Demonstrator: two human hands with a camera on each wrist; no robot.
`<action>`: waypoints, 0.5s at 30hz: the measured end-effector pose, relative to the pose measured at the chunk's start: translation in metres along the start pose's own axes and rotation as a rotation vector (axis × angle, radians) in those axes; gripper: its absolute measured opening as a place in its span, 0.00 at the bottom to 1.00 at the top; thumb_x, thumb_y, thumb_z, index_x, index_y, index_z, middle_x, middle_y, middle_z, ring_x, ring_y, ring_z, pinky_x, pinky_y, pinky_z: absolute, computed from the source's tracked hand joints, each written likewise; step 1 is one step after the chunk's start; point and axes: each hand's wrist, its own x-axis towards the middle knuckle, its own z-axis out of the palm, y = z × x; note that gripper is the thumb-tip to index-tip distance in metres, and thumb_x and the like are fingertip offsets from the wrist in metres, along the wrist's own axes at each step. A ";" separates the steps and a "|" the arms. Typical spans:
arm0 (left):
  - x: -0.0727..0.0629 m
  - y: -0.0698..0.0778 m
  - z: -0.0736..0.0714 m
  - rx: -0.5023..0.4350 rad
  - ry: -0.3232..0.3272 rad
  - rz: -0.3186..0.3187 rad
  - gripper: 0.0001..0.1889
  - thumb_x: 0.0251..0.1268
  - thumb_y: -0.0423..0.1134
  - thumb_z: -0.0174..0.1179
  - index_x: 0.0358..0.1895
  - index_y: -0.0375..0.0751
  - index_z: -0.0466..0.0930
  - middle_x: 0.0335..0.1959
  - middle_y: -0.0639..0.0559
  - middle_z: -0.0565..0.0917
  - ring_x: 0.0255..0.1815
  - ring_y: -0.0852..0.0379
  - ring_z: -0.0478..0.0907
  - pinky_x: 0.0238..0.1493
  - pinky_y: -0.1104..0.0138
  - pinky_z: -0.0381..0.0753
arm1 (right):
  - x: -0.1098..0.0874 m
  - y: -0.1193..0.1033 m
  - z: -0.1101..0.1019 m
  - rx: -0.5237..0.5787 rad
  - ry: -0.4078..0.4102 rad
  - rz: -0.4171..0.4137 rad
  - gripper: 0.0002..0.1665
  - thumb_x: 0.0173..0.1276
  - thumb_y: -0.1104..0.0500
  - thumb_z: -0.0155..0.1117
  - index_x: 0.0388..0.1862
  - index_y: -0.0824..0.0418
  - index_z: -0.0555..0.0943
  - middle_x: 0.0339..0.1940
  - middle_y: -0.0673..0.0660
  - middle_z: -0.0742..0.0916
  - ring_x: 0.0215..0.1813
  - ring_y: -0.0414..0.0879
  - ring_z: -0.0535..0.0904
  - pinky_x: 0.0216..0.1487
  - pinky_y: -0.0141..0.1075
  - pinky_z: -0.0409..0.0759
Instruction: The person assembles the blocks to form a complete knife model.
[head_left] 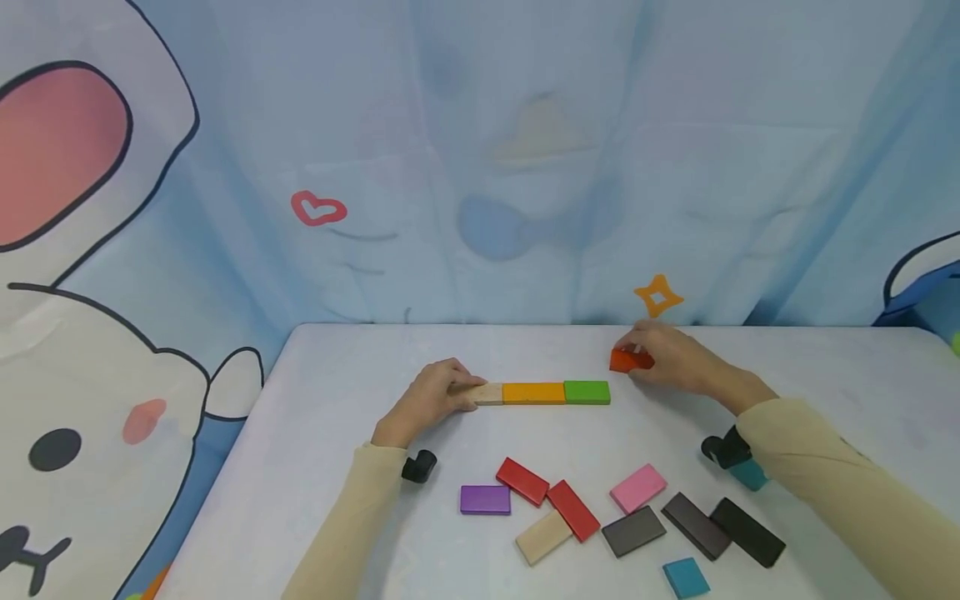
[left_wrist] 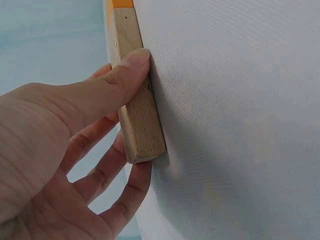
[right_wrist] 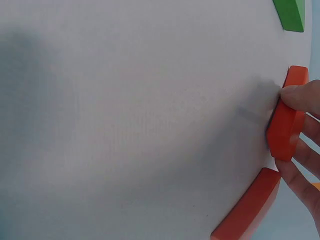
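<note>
Two close pinches: orange-red block (right_wrist: 285, 126) between right fingers (right_wrist: 298, 185), wooden block (left_wrist: 141, 122) between left fingers (left_wrist: 132, 191).

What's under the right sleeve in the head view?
Part of a teal block shows at the edge of the right sleeve; the rest is hidden by it and the black wrist device. Anything else beneath is covered; can't tell.

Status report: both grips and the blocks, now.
Left grip holding plain wooden block. Right grip holding red-orange block, apart from green block. Nothing visible between those two blocks.
</note>
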 end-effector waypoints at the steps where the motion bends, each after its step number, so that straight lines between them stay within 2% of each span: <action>1: 0.000 0.000 0.000 -0.002 0.000 -0.001 0.20 0.65 0.33 0.74 0.60 0.42 0.88 0.49 0.49 0.84 0.50 0.51 0.78 0.58 0.57 0.80 | -0.002 -0.002 0.000 0.001 0.000 -0.004 0.22 0.61 0.66 0.79 0.53 0.71 0.86 0.43 0.59 0.84 0.42 0.51 0.78 0.48 0.50 0.86; 15: 0.000 0.002 0.002 -0.003 0.001 -0.001 0.20 0.65 0.33 0.73 0.61 0.42 0.88 0.49 0.49 0.84 0.51 0.50 0.78 0.59 0.57 0.79 | -0.025 -0.018 -0.004 -0.009 -0.004 -0.065 0.20 0.58 0.68 0.81 0.50 0.65 0.89 0.39 0.51 0.84 0.41 0.45 0.78 0.46 0.44 0.86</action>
